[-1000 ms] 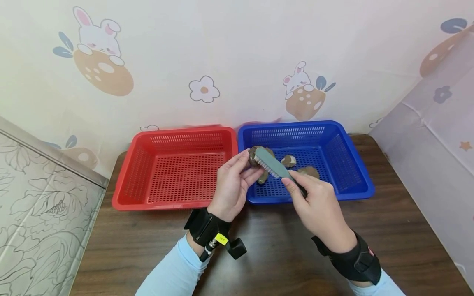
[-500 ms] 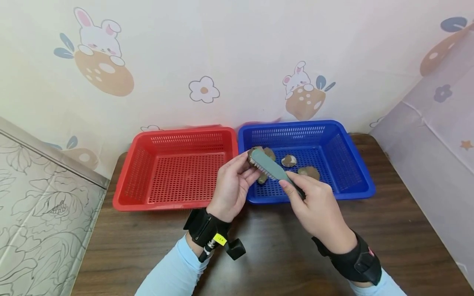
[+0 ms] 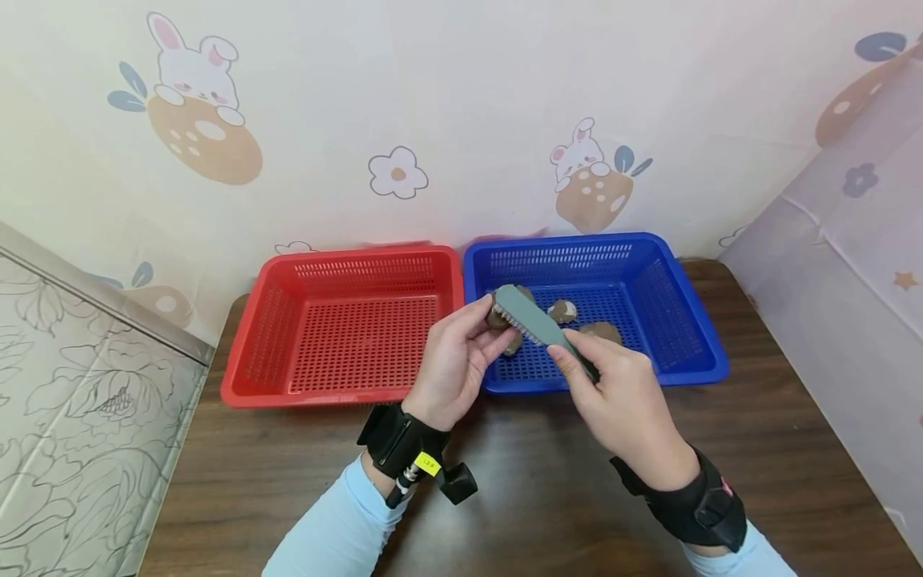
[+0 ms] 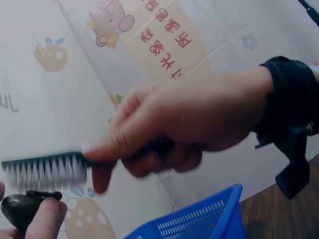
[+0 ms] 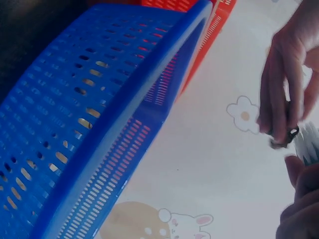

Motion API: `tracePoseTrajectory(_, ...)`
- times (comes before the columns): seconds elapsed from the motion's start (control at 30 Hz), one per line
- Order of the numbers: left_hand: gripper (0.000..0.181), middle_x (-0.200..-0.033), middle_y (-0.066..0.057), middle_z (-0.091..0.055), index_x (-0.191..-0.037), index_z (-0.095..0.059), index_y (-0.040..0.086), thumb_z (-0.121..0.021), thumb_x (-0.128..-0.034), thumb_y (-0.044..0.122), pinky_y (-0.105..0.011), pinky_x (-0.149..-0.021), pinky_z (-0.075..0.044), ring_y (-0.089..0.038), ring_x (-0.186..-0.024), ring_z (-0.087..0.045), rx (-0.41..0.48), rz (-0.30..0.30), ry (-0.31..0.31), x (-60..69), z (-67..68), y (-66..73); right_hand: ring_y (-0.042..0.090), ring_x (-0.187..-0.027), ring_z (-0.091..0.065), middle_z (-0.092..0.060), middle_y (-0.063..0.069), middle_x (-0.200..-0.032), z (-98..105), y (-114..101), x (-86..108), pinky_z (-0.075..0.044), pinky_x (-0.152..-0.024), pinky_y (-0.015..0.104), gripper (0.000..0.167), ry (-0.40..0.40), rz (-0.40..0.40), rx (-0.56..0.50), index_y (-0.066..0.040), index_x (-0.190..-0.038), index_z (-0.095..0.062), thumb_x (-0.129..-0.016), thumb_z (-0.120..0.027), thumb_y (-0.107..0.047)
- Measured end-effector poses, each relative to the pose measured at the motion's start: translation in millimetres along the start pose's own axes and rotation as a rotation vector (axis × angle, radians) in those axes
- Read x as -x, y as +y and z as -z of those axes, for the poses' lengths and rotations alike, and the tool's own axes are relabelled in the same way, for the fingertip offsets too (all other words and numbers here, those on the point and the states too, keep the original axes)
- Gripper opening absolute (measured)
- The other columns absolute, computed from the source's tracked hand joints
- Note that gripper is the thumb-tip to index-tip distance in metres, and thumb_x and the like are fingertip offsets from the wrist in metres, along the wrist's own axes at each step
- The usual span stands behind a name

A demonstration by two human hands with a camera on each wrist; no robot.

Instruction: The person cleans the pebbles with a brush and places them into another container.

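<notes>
My left hand (image 3: 449,367) holds a dark, smooth stone (image 4: 20,211) above the near left part of the blue basket (image 3: 703,353). Brown muddy matter clings to the stone's top in the left wrist view. A green-backed scrubbing brush (image 3: 532,316) with pale bristles is gripped by its handle in my right hand (image 3: 622,394). Its bristles face the stone, right at its top; firm contact cannot be told. Several mud-coated stones lie in the blue basket, among them a partly white one (image 3: 562,311) and a larger brown one (image 3: 602,330).
A red basket (image 3: 234,389) stands left of the blue one, their rims side by side. Both are on a dark wooden table (image 3: 534,497). A patterned wall sheet (image 3: 476,144) rises close behind them, with another sheet (image 3: 815,264) along the right.
The brush has gone back and forth over the stone in short strokes, slightly left and then right again. My left hand stays in nearly the same place with the stone.
</notes>
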State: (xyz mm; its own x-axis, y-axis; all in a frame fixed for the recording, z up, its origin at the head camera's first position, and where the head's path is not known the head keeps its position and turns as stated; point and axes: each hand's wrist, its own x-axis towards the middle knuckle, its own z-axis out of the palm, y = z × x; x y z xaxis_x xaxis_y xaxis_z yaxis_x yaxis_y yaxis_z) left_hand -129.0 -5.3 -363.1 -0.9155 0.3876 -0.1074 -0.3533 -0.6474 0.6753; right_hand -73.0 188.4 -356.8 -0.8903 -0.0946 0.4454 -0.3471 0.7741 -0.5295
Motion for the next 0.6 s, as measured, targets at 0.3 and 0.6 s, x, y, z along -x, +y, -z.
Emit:
tracePoseTrajectory(0.3,0.035,-0.132,-0.011,-0.056,-0.129,-0.055,0.009,-0.05,-0.0972,0.024,-0.037,-0.1,-0.043,-0.025,-0.119,-0.057,-0.015,0.019,-0.01,-0.7,-0.5,-1.8,0.012,-0.06,-0.048,-0.064,0.003,-0.083,1.5,3.4,0.3,-0.036,-0.042,0.021,0.043,-0.042,-0.112,0.045,-0.008,-0.12,-0.063,-0.094,-0.051,-0.04)
tracePoseTrajectory(0.6,0.039,-0.128,-0.015,-0.059,-0.126,-0.056,0.006,-0.052,-0.0961,0.029,-0.033,-0.095,-0.048,-0.025,-0.116,-0.059,-0.025,0.007,0.008,-4.2,-5.2,-3.3,0.011,-0.069,-0.055,-0.069,0.004,-0.097,2.1,5.8,1.8,-0.045,-0.053,0.023,0.037,-0.003,-0.029,0.025,-0.008,-0.118,-0.065,-0.094,-0.055,-0.034)
